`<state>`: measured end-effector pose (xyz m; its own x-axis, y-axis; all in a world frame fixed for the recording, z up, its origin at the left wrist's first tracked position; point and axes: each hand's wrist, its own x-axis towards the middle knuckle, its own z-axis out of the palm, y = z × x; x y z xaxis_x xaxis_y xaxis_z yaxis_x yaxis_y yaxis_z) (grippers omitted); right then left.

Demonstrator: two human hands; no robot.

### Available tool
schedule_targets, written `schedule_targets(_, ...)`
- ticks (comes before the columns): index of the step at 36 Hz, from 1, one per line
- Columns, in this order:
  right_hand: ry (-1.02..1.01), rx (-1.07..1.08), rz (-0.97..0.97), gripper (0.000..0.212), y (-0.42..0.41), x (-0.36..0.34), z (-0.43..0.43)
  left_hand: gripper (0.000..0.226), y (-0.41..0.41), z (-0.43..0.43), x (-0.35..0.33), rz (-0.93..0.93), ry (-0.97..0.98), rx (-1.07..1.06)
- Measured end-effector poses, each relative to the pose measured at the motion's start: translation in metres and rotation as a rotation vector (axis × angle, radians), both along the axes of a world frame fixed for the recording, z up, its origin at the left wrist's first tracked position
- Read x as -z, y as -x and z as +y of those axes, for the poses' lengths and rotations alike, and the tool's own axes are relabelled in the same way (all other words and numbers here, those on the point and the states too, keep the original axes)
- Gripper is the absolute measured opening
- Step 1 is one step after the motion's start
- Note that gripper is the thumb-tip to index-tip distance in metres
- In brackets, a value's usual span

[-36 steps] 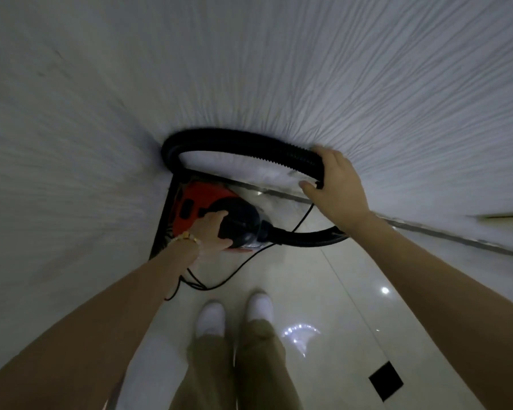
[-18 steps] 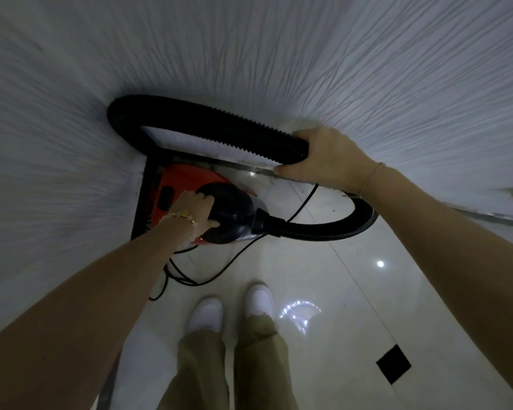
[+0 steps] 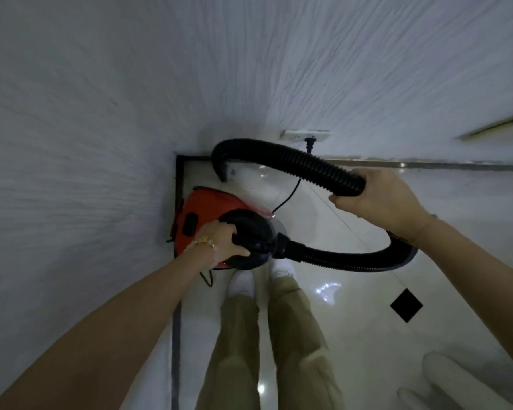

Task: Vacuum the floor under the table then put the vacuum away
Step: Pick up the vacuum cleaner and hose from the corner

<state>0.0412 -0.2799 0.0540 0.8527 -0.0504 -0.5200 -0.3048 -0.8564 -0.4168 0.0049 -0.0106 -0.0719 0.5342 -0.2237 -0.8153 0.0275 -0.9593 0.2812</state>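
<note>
While we look down past our own legs (image 3: 267, 344) at a glossy pale floor (image 3: 353, 350), we hold the vacuum (image 3: 211, 220) in the corner where two white textured walls (image 3: 86, 128) meet. The vacuum is a red canister with a black domed top, and it sits low against the left wall, just ahead of our white shoes (image 3: 243, 284); we cannot tell whether it rests on the floor or hangs slightly above it. Our left hand (image 3: 222, 242) is wrapped around the black handle on top of the canister, fingers curled tight on it, a gold bracelet (image 3: 205, 241) at the wrist. Our right hand (image 3: 379, 199) is closed around the black ribbed hose (image 3: 293, 161), gripping it partway along its length. From the canister's front the hose runs right, loops under our right wrist, passes through the fist and arches back left, its free end curving down toward the floor near the corner. The two hands are well apart, each clamped on its own part of the machine. A thin black cord (image 3: 290, 192) runs from behind the canister up to a plug (image 3: 310, 142) seated in a white wall socket (image 3: 305, 134) low on the far wall. A small black diamond tile (image 3: 406, 305) is set into the floor to our right, and bright spots of light reflect off the tiles near our feet
</note>
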Motion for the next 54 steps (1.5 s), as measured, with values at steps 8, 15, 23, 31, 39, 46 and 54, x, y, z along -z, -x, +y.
schedule_targets(8,0.008,0.202,0.005,0.023,0.08,-0.178,-0.044,0.043,0.047,-0.015,-0.168,-0.083,0.114,-0.082)
schedule_targets(15,-0.024,0.462,-0.084,0.021,0.177,-0.285,-0.094,0.046,0.091,-0.039,-0.272,-0.21,0.153,0.059)
schedule_targets(23,-0.112,0.753,-0.235,0.027,0.277,-0.339,-0.16,0.05,0.116,-0.111,-0.341,-0.318,0.231,0.163)
schedule_targets(31,-0.158,0.935,-0.383,0.03,0.358,-0.368,-0.255,0.044,0.147,-0.221,-0.385,-0.356,0.283,0.197)
schedule_targets(39,-0.11,1.112,-0.585,0.029,0.424,-0.388,-0.357,0.052,0.166,-0.34,-0.391,-0.379,0.381,0.165)
schedule_targets(46,-0.004,1.305,-0.768,0.03,0.462,-0.397,-0.443,0.042,0.169,-0.455,-0.388,-0.279,0.476,0.103)
schedule_targets(54,0.027,1.418,-0.856,0.019,0.473,-0.395,-0.544,0.026,0.157,-0.601,-0.38,-0.203,0.531,0.174)
